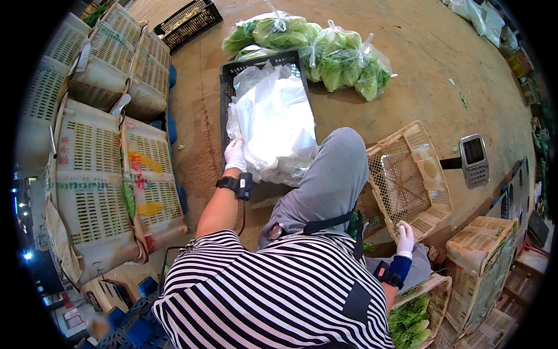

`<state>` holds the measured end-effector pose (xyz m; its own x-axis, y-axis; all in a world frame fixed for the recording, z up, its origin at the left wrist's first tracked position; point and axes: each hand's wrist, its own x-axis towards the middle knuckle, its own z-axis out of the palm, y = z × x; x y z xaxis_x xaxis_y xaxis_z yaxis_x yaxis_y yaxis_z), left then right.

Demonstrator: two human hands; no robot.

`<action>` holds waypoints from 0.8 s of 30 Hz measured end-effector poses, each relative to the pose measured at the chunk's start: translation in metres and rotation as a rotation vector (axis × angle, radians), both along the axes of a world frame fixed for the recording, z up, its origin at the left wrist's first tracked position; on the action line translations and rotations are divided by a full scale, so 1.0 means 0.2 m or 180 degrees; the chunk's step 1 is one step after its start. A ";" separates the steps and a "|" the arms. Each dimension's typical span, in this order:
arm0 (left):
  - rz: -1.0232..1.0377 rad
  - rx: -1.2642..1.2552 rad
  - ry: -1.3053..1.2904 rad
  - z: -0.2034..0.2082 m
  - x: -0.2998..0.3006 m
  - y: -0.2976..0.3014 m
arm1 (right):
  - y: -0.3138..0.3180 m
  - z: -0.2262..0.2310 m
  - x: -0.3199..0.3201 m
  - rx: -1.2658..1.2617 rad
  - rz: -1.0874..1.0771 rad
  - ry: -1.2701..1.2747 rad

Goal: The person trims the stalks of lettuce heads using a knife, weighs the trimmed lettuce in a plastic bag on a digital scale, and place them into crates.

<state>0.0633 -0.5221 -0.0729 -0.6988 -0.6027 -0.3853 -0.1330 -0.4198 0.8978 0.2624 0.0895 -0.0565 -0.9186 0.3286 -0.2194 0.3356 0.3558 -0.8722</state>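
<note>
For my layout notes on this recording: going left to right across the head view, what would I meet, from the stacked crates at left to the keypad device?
Stacked pale crates → left hand → white plastic → right hand → grey keypad device.

Along the left edge of the brown floor (200, 110), large cream slatted crates (93, 174) stand close together, some marked in yellow, red and green, and beyond them a black plastic crate (187, 26) sits near the floor's far left corner. Toward the right edge are a grey electronic scale indicator (474, 160) and a small leaf scrap (463, 100). Pale plastic bags (493, 23) lie at the far right corner, and stacked beige crates (476, 250) stand at the near right.
</note>
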 end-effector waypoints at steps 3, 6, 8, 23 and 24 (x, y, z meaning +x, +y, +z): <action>-0.0412 -0.0023 0.0391 0.25 0.00 0.05 | -0.11 0.15 -0.12 -0.0389 -0.0199 0.0056; -0.1190 -0.0110 0.0335 0.45 0.08 0.18 | -0.27 0.38 -0.29 -0.0193 0.0224 0.0393; -0.1449 -0.0580 0.0355 0.54 0.09 0.28 | -0.39 0.55 -0.39 -0.0276 0.0475 0.0514; -0.2248 -0.4427 0.1663 0.72 0.21 0.58 | -1.31 0.95 -0.90 0.1264 0.2021 0.1818; -0.2434 -0.4411 0.1704 0.74 0.26 0.62 | -1.35 0.86 -0.95 0.1465 0.1747 0.1506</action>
<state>0.1143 -0.3979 0.0755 -0.8409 0.2589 0.4753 0.5053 0.6900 0.5182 0.0729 -0.1797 0.1151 -0.9349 -0.2268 0.2730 -0.3502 0.7143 -0.6059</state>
